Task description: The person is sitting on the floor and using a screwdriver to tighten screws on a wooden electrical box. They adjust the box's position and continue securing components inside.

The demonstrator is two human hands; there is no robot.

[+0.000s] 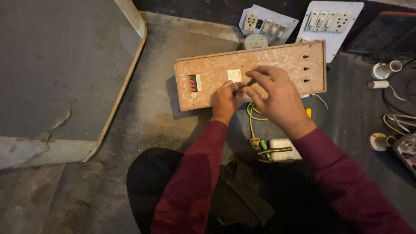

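I am viewing a grey floor on which a worn wooden switchboard panel is lying face-down, just ahead of the person's knees. Both hands are working at its lower middle edge. The left hand is pinching closed on something small near a white label; what it is holding I cannot tell. The right hand is resting curled over the board, fingers bent, grip contents hidden. Yellow wires are trailing from beneath the panel toward a plug. Risk, in my judgement: tugging could be straining those wires or sliding the unsecured board. No containers are showing; white switch plates are lying beyond.
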